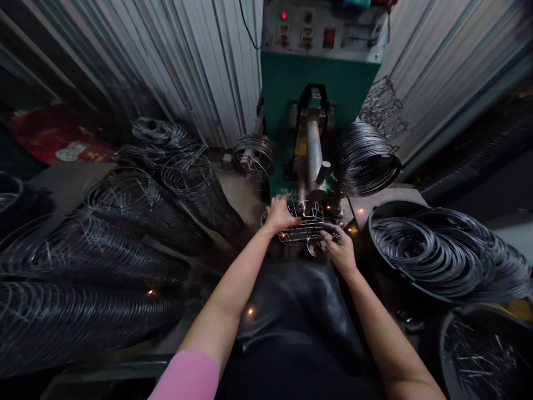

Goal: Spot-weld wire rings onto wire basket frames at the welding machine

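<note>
A round wire basket frame [306, 229] sits under the electrode of a green welding machine [275, 83], with small sparks around it. My left hand [282, 214] grips the left side of the frame, thumb pointing right across the wires. At the frame's right edge, my right hand [340, 247] is closed around something dark with small round ends, perhaps a bundle of short rods. The machine's metal arm [315, 155] comes down just behind the frame, its tip between my two hands.
Wire rings hang at the machine's left [254, 155] and right [366, 161]. Tall stacks of wire baskets [95, 250] fill the left side. A black tub [375, 214] of rings and a bin [445, 344] of short wires stand at the right. Sparks fly near my apron [300, 311].
</note>
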Available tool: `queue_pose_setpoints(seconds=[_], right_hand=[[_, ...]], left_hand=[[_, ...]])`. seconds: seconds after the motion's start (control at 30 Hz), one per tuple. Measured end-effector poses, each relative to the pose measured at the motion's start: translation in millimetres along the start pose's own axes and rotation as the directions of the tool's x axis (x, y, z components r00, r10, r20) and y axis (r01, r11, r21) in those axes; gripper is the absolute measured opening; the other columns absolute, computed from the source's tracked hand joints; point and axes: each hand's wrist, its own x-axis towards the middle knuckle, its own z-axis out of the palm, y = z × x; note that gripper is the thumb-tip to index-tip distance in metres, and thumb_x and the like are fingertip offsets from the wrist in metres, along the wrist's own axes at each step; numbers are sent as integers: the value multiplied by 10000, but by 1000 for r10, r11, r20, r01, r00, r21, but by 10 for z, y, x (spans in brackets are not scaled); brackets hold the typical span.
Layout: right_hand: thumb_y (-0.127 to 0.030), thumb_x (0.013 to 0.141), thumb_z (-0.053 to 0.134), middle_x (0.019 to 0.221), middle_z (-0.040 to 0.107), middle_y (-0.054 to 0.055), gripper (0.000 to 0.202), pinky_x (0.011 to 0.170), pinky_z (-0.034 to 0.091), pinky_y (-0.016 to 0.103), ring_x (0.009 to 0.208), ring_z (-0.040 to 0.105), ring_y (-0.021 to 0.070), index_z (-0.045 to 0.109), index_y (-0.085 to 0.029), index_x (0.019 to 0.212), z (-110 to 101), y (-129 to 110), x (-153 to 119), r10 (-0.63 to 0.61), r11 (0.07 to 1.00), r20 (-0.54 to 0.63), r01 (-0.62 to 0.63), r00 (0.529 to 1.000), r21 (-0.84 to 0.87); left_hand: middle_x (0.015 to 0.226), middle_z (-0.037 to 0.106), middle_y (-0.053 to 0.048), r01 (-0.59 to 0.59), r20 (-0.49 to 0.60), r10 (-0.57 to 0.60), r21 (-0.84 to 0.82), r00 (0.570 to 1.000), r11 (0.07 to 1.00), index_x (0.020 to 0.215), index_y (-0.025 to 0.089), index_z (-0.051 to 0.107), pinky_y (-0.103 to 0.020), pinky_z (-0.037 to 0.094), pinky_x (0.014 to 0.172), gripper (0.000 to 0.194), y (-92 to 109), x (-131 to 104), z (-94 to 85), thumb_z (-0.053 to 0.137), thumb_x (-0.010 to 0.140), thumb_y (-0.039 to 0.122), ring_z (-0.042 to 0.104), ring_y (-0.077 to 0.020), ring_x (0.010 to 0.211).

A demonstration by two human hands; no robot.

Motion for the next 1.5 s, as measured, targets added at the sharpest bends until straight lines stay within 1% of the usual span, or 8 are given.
queue_pose_setpoints(seconds=[0.27, 0.4, 0.67, 0.97, 1.07, 1.2, 1.33, 1.5], right_hand=[[-539, 715, 526, 724, 670, 87, 433, 697, 488, 343, 737, 627, 234, 668, -147, 831, -23, 656, -861, 338, 941, 137, -336, 931, -38], [-521, 654, 598, 784, 697, 88, 389, 733, 496, 359, 772, 642, 251, 688, -163, 775, -36, 808, -1156, 401, 915, 207, -402, 893, -36], [-535, 623, 615, 759, 703, 80, 378, 730, 510, 385, 769, 649, 270, 688, -177, 721, -42, 801, -1108, 443, 891, 249, -455, 862, -10], [-521, 651, 599, 775, 702, 90, 364, 744, 506, 391, 779, 648, 275, 679, -173, 719, -70, 745, -1135, 390, 919, 213, -392, 896, -33], [-475, 714, 577, 752, 695, 78, 326, 709, 510, 361, 741, 646, 247, 681, -170, 762, -174, 559, -914, 278, 960, 190, -276, 942, -34], [-424, 773, 548, 844, 688, 77, 286, 764, 491, 349, 808, 632, 224, 691, -181, 825, -272, 268, -159, -47, 992, 101, 58, 994, -113], [-386, 787, 528, 923, 668, 86, 286, 790, 472, 324, 864, 615, 212, 701, -176, 878, -151, 127, 728, -248, 933, 196, 288, 949, -214], [-443, 775, 524, 720, 661, 21, 330, 672, 483, 271, 715, 604, 182, 687, -160, 727, 82, 189, 1230, -113, 955, 565, 246, 817, -164]], left_hand=[[1234, 466, -115, 15, 2, -15, -13, 1000, 1000, 1250, 195, 423, -431, 386, 924, 865, -18, 121, -4, 763, 488, 419, 410, -298, 1164], [1223, 469, -106, 12, 28, -12, -22, 1000, 1000, 1250, 188, 424, -409, 384, 938, 880, -22, 29, -23, 774, 470, 397, 413, -288, 1162], [1228, 456, -100, -59, 26, 59, -3, 998, 998, 1266, 198, 408, -427, 357, 977, 881, 3, -439, -19, 769, 480, 366, 405, -291, 1164], [1230, 469, -106, -47, 48, 46, 35, 998, 998, 1253, 213, 424, -446, 364, 962, 843, 73, -464, -61, 762, 497, 366, 404, -301, 1166], [1236, 473, -111, -64, 60, 63, 25, 996, 998, 1281, 205, 407, -454, 353, 973, 910, 8, -450, -59, 781, 479, 419, 403, -307, 1174], [1222, 511, -104, -131, 136, 150, -138, 979, 982, 1296, 196, 414, -395, 361, 970, 848, -175, -280, -127, 704, 584, 552, 461, -269, 1140], [936, 643, -43, -73, 192, 126, -259, 973, 963, 1003, 197, 624, -299, 441, 781, 506, -317, -9, -205, 432, 793, 616, 574, -198, 887], [633, 580, 6, -80, 275, 137, -210, 952, 975, 744, 179, 632, -246, 394, 577, 499, -336, 172, -147, 475, 743, 653, 529, -150, 632]])
